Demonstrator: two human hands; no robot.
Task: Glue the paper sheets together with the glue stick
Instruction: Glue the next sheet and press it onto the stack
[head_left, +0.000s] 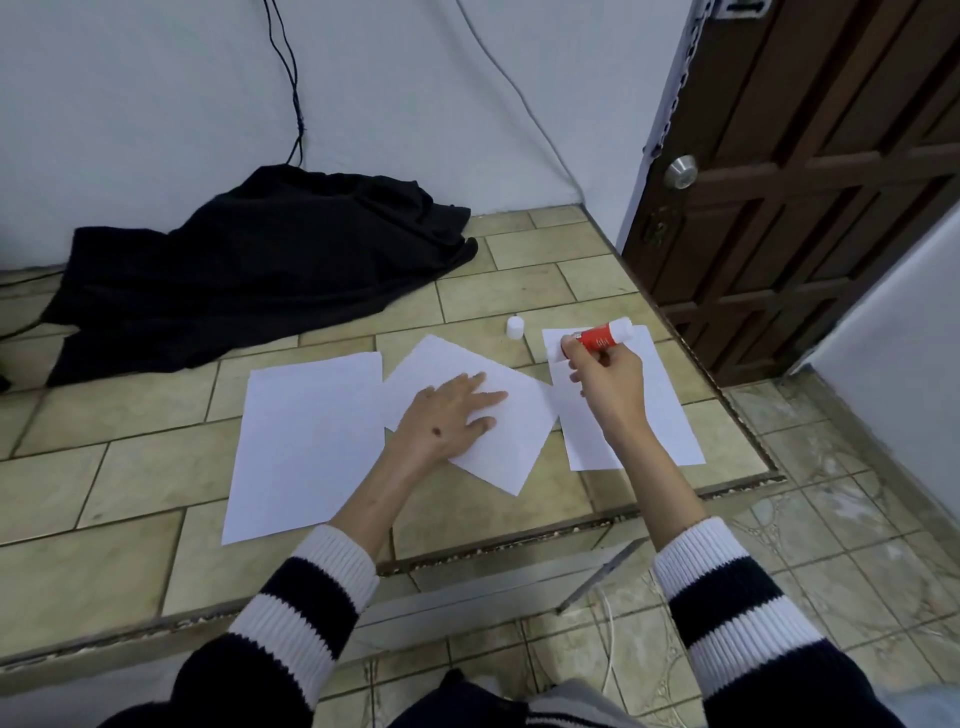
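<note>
Three white paper sheets lie on a raised tiled platform: a left sheet, a rotated middle sheet and a right sheet. My left hand rests flat, fingers spread, on the middle sheet. Over the top left corner of the right sheet, my right hand grips a red and white glue stick, which points up and to the right. The white cap of the glue stick stands on the tiles just behind the sheets.
A crumpled black cloth lies at the back left against the wall, with cables hanging above it. A brown wooden door stands at the right. The platform edge runs close in front of the sheets, above a lower tiled floor.
</note>
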